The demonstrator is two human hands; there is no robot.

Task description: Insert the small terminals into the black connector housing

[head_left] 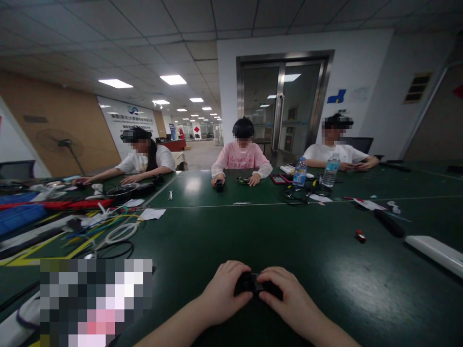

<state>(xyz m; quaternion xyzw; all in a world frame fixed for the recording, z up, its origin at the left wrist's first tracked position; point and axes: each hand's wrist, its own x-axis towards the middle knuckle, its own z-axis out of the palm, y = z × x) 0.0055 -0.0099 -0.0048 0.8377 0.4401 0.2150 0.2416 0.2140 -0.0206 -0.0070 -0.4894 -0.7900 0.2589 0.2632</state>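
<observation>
Near the front of the dark green table [202,241], a small black object [256,283] sits between my two hands; its kind I cannot make out. My left hand [226,291] grips its left end, thumb below and fingers over the top. From the other side, my right hand [284,294] closes on the right end, its fingertips meeting the middle of the object. Both palms hide much of it. Whether it rests on the table or is lifted slightly, I cannot tell.
Coiled cables [121,233] and a blue tray [21,218] lie at left. Across the table sit three people. Water bottles [331,171] stand at the back right. A small red-and-black item [360,236] and a long white object [436,253] are at right.
</observation>
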